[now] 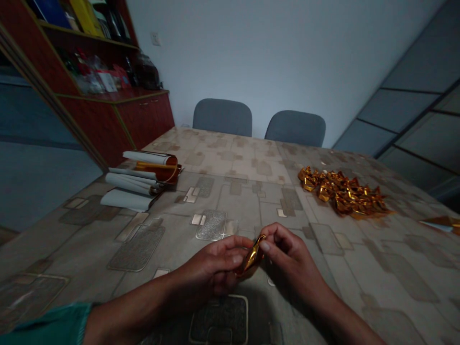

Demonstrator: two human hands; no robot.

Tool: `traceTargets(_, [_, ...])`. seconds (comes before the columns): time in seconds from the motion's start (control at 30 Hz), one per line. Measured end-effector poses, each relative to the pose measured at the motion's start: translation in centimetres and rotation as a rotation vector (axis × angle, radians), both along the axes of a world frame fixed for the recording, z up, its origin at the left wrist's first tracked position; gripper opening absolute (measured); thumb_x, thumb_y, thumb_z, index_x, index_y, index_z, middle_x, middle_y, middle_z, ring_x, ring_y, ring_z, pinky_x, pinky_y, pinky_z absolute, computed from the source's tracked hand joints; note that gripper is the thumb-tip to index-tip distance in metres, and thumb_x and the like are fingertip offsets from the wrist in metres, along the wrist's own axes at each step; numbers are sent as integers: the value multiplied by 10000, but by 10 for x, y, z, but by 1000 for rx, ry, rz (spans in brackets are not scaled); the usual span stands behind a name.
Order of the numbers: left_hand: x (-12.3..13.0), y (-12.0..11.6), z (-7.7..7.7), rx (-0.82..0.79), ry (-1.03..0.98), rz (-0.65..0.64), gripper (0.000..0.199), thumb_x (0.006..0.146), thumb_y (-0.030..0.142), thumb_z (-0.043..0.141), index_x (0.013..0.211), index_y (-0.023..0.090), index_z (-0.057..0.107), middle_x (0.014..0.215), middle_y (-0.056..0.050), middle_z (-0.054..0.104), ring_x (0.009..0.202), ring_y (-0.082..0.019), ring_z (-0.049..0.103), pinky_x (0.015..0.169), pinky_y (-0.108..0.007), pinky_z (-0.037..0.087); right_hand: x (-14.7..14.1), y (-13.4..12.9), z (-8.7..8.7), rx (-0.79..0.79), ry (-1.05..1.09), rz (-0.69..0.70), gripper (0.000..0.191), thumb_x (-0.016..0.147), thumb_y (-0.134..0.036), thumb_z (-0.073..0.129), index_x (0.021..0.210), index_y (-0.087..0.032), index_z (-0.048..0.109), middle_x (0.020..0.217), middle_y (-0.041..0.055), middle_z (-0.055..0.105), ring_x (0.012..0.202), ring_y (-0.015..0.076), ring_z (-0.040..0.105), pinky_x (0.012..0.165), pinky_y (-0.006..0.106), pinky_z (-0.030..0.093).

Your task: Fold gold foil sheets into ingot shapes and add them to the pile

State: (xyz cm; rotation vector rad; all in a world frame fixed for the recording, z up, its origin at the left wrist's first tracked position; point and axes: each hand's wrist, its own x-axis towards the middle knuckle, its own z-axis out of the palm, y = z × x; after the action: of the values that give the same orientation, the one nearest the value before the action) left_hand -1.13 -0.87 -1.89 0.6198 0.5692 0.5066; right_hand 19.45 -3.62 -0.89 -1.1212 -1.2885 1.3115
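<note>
**Item Count and Grip Record**

One crumpled gold foil piece (253, 254) is held just above the table, between the left hand (212, 266) and the right hand (293, 254). Both hands are half closed. The lower end of the piece is cradled by the curled left fingers, and its upper end is pinched by the right thumb and forefinger.

One heap of folded gold foil pieces (341, 191) is laid ahead and to the right on a patterned beige tablecloth (395, 268). Its pieces overlap and cannot be counted exactly, but many are present. One flat gold foil sheet (440, 223) is partly seen at the right edge of view.

At least four curled white-backed sheets (131, 189) are stacked at the left of the table, beside one roll of orange-gold foil (160, 168). Two grey upholstered chairs (222, 117) are placed beyond the far table edge. One dark red wooden cabinet (145, 120) is positioned to the far left.
</note>
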Motion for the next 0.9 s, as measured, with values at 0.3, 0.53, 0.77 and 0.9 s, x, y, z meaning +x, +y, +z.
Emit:
traceTargets(0.3, [-2, -4, 2, 35, -14, -51, 329, 841, 351, 794, 1105, 222, 646, 858, -12, 624, 669, -92, 515, 559, -195, 286, -5, -1, 7, 71, -93, 78, 173, 917, -396, 667, 931, -224, 652, 680, -37, 502, 630, 140, 444, 584, 280, 350])
traceTargets(0.53, [-2, -2, -2, 30, -64, -90, 378, 807, 373, 824, 1074, 198, 620, 860, -9, 600, 672, -84, 524, 519, -177, 284, -5, -3, 6, 85, -150, 89, 221, 943, -427, 625, 919, -211, 660, 680, -29, 528, 622, 137, 455, 574, 279, 350])
traceTargets(0.77, [0, -2, 0, 29, -65, 9, 402, 924, 547, 624, 1120, 198, 586, 964, -63, 673, 524, -60, 526, 435, -172, 286, -8, -3, 3, -50, -10, 9, 312, 955, -503, 621, 873, -204, 585, 592, -56, 527, 489, 93, 396, 467, 221, 295])
traceTargets(0.9, [0, -1, 0, 198, 21, 210, 534, 883, 601, 655, 1225, 215, 518, 993, -80, 679, 550, -112, 610, 449, -201, 414, -8, -1, 3, -104, 29, -85, 330, 942, -530, 636, 916, -206, 576, 569, -73, 521, 440, 75, 351, 416, 195, 245])
